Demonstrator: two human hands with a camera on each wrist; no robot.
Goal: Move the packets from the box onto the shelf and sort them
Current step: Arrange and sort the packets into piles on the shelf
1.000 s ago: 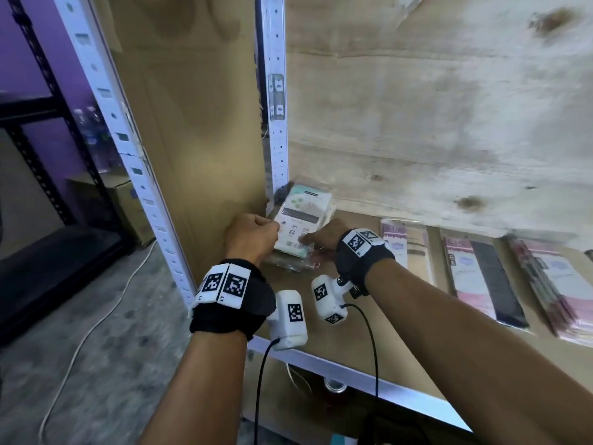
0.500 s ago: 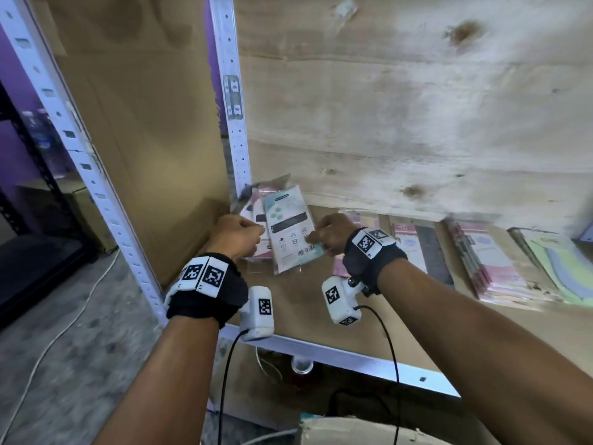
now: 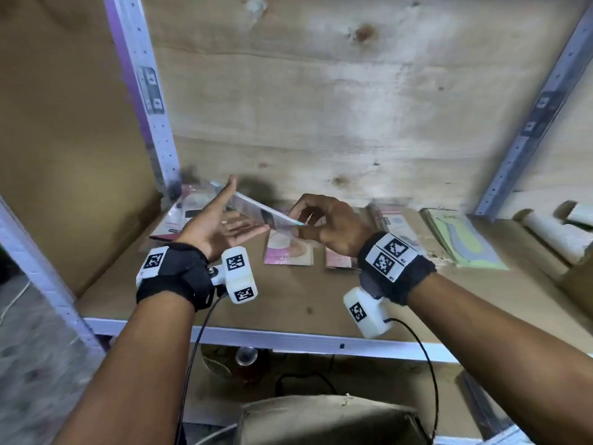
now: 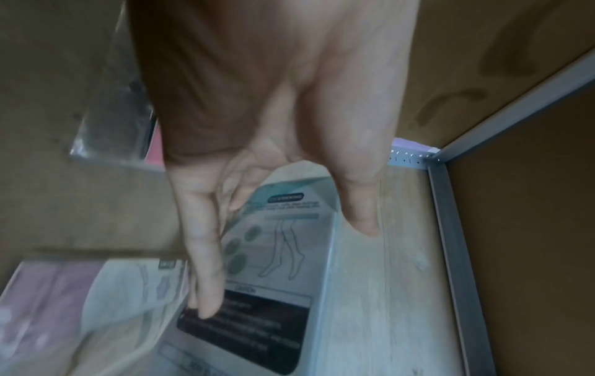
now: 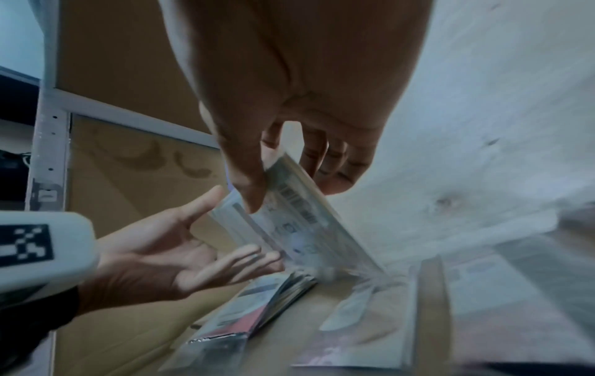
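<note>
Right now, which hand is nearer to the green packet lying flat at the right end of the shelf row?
Right. The right hand pinches a packet above the pink packets, a few piles from the green packet. The open left hand is farther left.

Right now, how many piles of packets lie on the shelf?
5: left pile behind the left hand, two pink piles mid-shelf, blurred pile beyond the right hand, green pile rightmost. Others may be hidden.

hands: 2 (image 3: 224,226) (image 3: 327,226) | wrist cameras: 2 (image 3: 239,274) (image 3: 365,311) | cardboard rolls: 2 (image 3: 555,236) (image 3: 577,213)
</note>
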